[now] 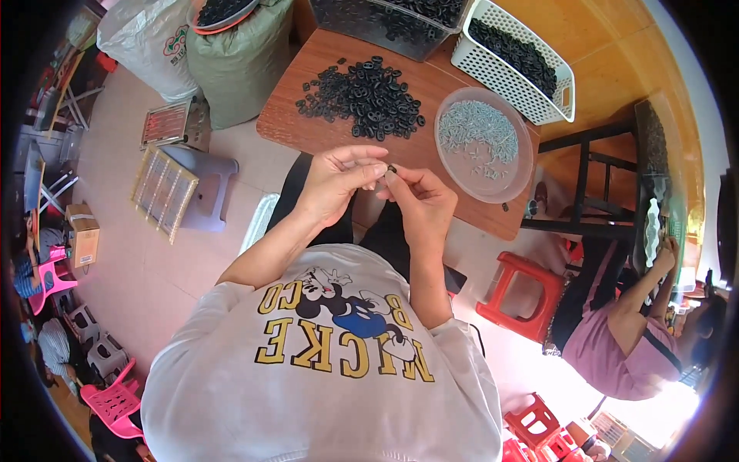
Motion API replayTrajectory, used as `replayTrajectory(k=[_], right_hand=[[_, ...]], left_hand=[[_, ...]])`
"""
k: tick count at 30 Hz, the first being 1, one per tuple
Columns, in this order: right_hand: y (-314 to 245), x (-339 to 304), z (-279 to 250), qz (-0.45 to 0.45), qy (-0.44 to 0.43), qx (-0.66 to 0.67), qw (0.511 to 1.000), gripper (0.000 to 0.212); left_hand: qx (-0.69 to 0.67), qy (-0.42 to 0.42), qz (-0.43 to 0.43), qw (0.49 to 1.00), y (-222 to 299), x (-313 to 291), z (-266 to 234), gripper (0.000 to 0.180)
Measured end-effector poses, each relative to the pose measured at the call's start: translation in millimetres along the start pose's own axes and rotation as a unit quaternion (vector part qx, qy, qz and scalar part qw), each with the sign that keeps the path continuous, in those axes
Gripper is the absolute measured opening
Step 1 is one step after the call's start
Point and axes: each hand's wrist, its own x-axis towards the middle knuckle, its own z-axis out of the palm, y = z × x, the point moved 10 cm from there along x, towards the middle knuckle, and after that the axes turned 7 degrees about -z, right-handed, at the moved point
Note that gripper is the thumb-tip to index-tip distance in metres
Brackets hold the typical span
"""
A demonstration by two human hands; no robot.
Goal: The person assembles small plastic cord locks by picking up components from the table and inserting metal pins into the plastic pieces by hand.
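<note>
Nearest me, the worker's left hand (335, 189) and right hand (426, 202) meet just off the front edge of the bench (286, 114), both pinched at the fingertips on one small dark piece (392, 169). It's mostly covered, so I can't tell how far the work on it has got.

Just beyond lies a loose heap of black oval pieces (381, 104), with smaller flat pieces (319, 92) spread at its left. To its right, a round dish (456, 171) holds plenty of silvery pins (481, 127), thinner toward the near side.

Farther back stand a clear bin (369, 31) and a white basket (502, 86), both well stocked with dark pieces. By my reckoning a great deal remains; which of these lots counts as done, I can't say. Bulky sacks (239, 73) stand on the floor past the bench's left side.
</note>
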Motion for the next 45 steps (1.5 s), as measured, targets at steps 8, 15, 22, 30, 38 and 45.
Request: replayTrajectory(k=[8,15,22,30,38,45], right_hand=[[16,-1,7,-0.004,0.005,-0.029,1.0,0.01],[26,-7,12,0.013,-0.02,-0.081,0.996,0.01],[51,-8,9,0.05,-0.02,-0.053,0.997,0.011],[42,-1,-6,0.015,0.02,-0.036,0.999,0.01],[47,-1,-7,0.019,0.005,-0.032,0.999,0.01],[54,12,2,0.035,-0.029,0.032,0.998,0.009]], left_hand=[[0.011,0.032,-0.019,0.999,-1,-4,-15,0.026],[0.045,0.059,-0.017,0.997,-6,-6,-31,0.034],[0.056,0.058,-0.063,0.995,-24,-1,-46,0.03],[0.506,0.208,0.192,0.815,44,39,-56,0.024],[0.595,0.225,0.172,0.752,40,47,-50,0.021],[0.417,0.178,0.098,0.886,23,48,-89,0.016]])
